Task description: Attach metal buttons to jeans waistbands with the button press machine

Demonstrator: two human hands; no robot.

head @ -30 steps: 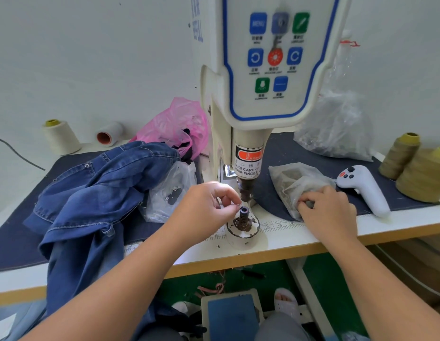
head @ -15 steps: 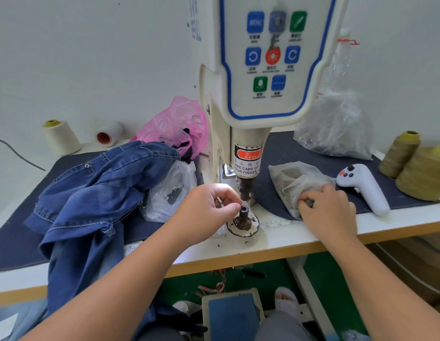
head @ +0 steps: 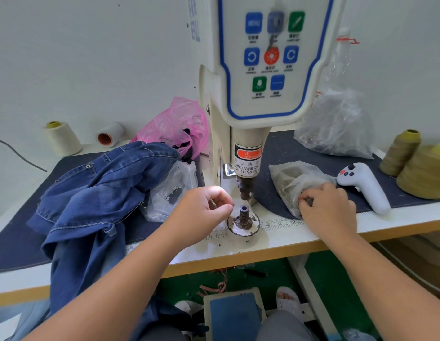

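Denim jeans [head: 96, 193] lie left of the left hand [head: 201, 212], which pinches something tiny, probably 1 button part, beside the lower die [head: 244, 212]. Right hand [head: 327, 210] pinches inside the parts bag [head: 295, 183]. Risk: fingers under the punch [head: 246, 188] if the pedal [head: 235, 316] trips.

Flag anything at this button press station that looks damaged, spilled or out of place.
The white base round the lower die is chipped and grimy at its rim, with dark flecks on the table beside it. The jeans lie heaped, hanging off the front edge. Nothing else stands out.
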